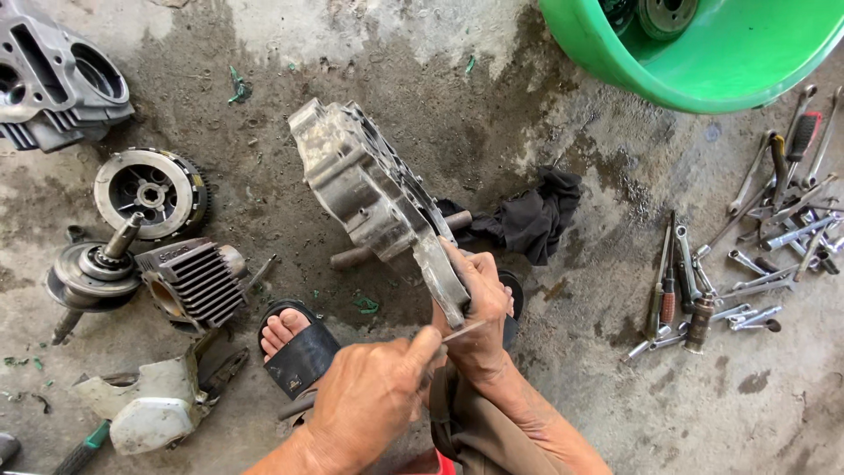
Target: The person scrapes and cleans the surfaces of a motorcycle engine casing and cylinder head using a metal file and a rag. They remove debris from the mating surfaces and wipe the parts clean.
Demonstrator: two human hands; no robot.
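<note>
Two hands work at the near end of the engine crankcase half (pixel 374 198), which stands tilted on edge on the stained concrete floor (pixel 563 158); the right hand (pixel 479 308) is clamped on its lower rim, and the left hand (pixel 374 396) pinches a thin flat blade (pixel 463 332) laid against that rim's mating face. Judging by the parts spread left of the case, a cylinder head (pixel 57 79), finned cylinder (pixel 195 280), clutch basket (pixel 151 191) and crankshaft (pixel 92 273), stripping looks finished and edge scraping underway. How much face remains is hidden, and the green basin (pixel 703 62) beyond the case is cut off
</note>
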